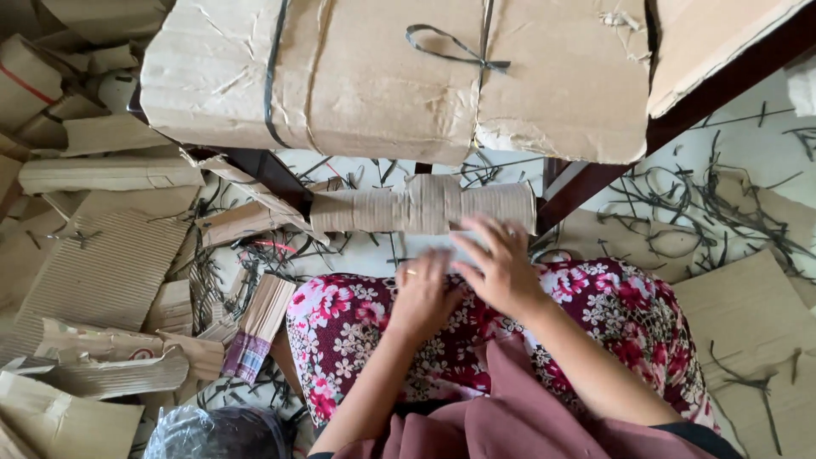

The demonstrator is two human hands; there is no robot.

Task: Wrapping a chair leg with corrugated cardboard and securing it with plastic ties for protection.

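A long stack of small brown cardboard pieces, bound at its middle by a paper band, lies just beyond my knees. My left hand, with a ring on one finger, rests on my floral-patterned lap and touches a pale flat piece under the stack's near edge. My right hand is blurred, fingers spread, and reaches over that same pale piece toward the stack. Whether either hand grips the piece is unclear.
A big worn cardboard box tied with dark strapping sits on a dark wooden frame ahead. Torn cardboard sheets pile up at left. Cut strap scraps litter the floor at right. A plastic bag lies bottom left.
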